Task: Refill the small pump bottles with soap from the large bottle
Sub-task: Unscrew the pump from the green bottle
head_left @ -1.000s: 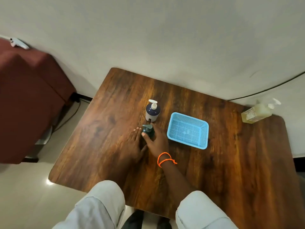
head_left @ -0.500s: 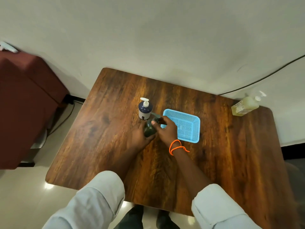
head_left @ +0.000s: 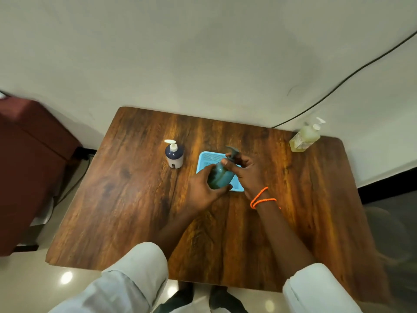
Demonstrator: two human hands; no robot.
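Observation:
A small teal pump bottle (head_left: 221, 175) is held tilted above the wooden table (head_left: 135, 199), over the near left corner of a light blue basket (head_left: 204, 160). My left hand (head_left: 200, 190) grips its body from below. My right hand (head_left: 246, 172), with an orange cord at the wrist, holds the neck just under the grey pump head (head_left: 232, 152). A second small bottle, dark blue with a white pump (head_left: 173, 154), stands to the left. The large bottle of yellow soap (head_left: 304, 137) stands at the far right corner.
A wall runs behind the table, with a black cable (head_left: 338, 84) along it. A dark red cabinet (head_left: 29, 166) stands to the left of the table. The near half of the table shows bare wood around my forearms.
The teal bottle has been lifted off the table and moved right, over the basket. My left hand went from resting beside it to gripping its body; my right hand moved up to the pump neck.

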